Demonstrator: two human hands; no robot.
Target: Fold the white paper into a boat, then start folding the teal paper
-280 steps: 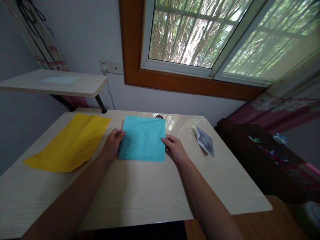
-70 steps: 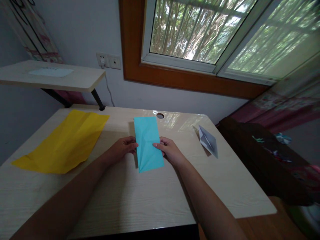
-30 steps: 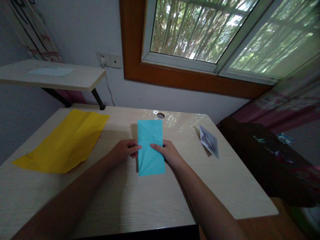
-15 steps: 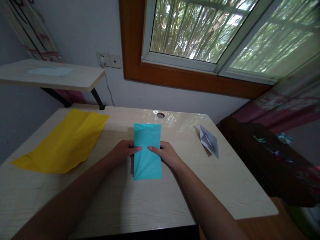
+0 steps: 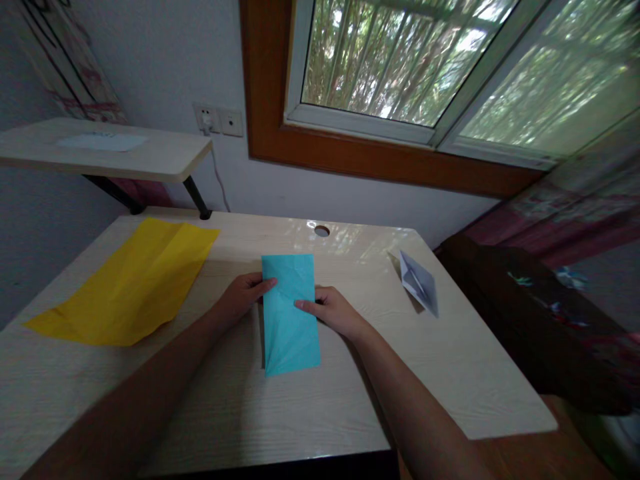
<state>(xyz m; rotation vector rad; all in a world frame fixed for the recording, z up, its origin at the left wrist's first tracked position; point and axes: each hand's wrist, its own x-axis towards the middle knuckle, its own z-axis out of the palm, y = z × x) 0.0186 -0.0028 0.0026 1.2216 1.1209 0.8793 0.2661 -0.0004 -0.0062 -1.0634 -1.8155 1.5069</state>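
A pale wooden desk (image 5: 450, 373) stands under a window (image 5: 400, 60), a shelf (image 5: 150, 157) at far left. On it lie one yellow sheet (image 5: 135, 283), one grey folded paper (image 5: 420, 283) and, mid-desk, one folded blue paper (image 5: 290, 313). The left hand (image 5: 243, 297) and right hand (image 5: 333, 312) pinch its opposite edges.

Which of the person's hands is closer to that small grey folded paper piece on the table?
Right. The right hand rests on the blue folded paper's right side, just left of the small grey folded paper piece; the left hand is beyond the blue paper, farther off.
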